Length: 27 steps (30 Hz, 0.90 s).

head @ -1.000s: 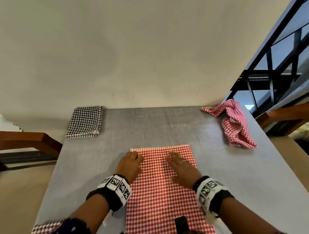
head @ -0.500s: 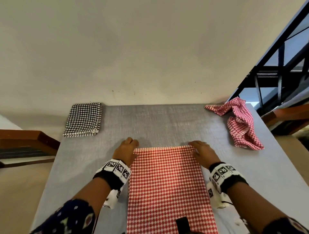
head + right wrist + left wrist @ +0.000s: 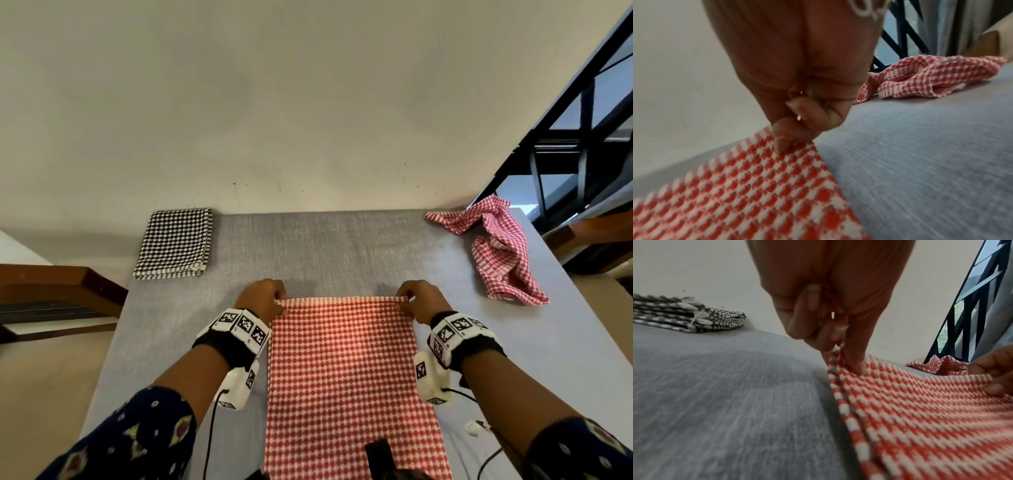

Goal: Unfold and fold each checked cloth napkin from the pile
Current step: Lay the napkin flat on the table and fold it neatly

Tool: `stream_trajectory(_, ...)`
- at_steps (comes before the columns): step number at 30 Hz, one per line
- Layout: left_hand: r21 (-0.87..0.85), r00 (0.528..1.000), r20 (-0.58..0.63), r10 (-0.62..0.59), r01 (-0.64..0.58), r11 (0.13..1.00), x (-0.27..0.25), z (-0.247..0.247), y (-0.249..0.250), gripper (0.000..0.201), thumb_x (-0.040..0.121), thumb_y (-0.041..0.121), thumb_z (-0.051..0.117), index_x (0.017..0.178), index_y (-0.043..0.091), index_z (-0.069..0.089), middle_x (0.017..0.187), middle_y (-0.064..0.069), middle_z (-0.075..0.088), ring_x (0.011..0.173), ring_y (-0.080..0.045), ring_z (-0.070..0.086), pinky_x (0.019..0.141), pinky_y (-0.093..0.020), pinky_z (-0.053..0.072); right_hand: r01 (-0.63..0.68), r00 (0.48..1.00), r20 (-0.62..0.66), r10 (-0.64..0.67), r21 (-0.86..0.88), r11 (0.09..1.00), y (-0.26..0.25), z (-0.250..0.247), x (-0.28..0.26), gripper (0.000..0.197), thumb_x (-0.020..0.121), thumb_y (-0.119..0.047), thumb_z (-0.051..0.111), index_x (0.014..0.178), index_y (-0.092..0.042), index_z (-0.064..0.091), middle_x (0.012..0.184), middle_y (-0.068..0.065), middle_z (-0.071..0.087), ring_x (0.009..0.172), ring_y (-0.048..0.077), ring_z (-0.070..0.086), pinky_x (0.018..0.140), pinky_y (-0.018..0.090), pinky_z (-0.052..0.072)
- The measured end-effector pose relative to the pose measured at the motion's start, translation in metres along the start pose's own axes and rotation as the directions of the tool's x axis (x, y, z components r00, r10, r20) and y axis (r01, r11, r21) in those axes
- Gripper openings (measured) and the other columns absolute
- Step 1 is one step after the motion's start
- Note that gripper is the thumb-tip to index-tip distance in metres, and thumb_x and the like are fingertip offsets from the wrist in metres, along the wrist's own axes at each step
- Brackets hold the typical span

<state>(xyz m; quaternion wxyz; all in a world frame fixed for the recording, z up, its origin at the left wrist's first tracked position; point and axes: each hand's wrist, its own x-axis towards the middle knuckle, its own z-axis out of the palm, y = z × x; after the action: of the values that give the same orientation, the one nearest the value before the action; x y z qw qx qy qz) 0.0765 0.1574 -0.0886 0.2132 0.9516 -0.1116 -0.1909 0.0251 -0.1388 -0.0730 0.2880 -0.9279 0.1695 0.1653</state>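
Left wrist: doubled napkin [image 3: 920, 410] edge.

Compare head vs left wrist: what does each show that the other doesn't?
Head only: the whole red checked napkin lying flat on the grey table, and the wristbands.
Left wrist only: the left hand's fingers pinching a doubled edge, and the black checked napkin's stacked layers side-on.
Both: the right hand pinching the opposite far corner, and the crumpled red napkin beyond.
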Motion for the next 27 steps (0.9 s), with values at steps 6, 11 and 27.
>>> stream_trajectory(6, -0.325, 0.991, -0.131, 0.016, -0.058, 0.944, -0.023, -0.027, 0.014, 0.014, 0.079, -0.001, 0.063, 0.076, 0.011, 0.056, 0.077, -0.003, 0.059, 0.052, -0.021, 0.063, 0.038, -0.016, 0.046, 0.057, 0.998, -0.049, -0.043, 0.347, 0.936, -0.006, -0.026, -0.016, 0.022, 0.073, 0.01, 0.066, 0.067, -0.011, 0.059, 0.082, 0.012, 0.062, 0.072, 0.026, 0.066, 0.069, 0.036, 0.059)
stream_trajectory(11, -0.436, 0.992, -0.109, 0.067, -0.108, 0.893, -0.075, -0.038, 0.014, 0.025, 0.081, 0.0, 0.063, 0.069, 0.019, 0.053, 0.077, -0.004, 0.061, 0.051, -0.01, 0.064, 0.041, -0.018, 0.05, 0.214, 0.976, -0.044, -0.213, 0.385, 0.898, 0.008, -0.032, -0.067, 0.013, 0.073, 0.004, 0.068, 0.072, -0.008, 0.064, 0.081, 0.008, 0.068, 0.077, 0.019, 0.067, 0.076, 0.027, 0.054)
stream_trajectory(27, -0.31, 0.968, -0.146, 0.204, -0.24, 0.92, -0.236, 0.086, 0.003, 0.055, 0.073, -0.003, 0.062, 0.066, 0.05, 0.05, 0.079, 0.013, 0.064, 0.079, -0.011, 0.062, 0.066, -0.016, 0.044, 0.355, 0.934, -0.06, -0.352, 0.242, 0.903, 0.112, 0.052, -0.202, 0.055, 0.069, 0.018, 0.061, 0.066, -0.036, 0.061, 0.092, 0.004, 0.063, 0.087, -0.001, 0.061, 0.079, 0.008, 0.046)
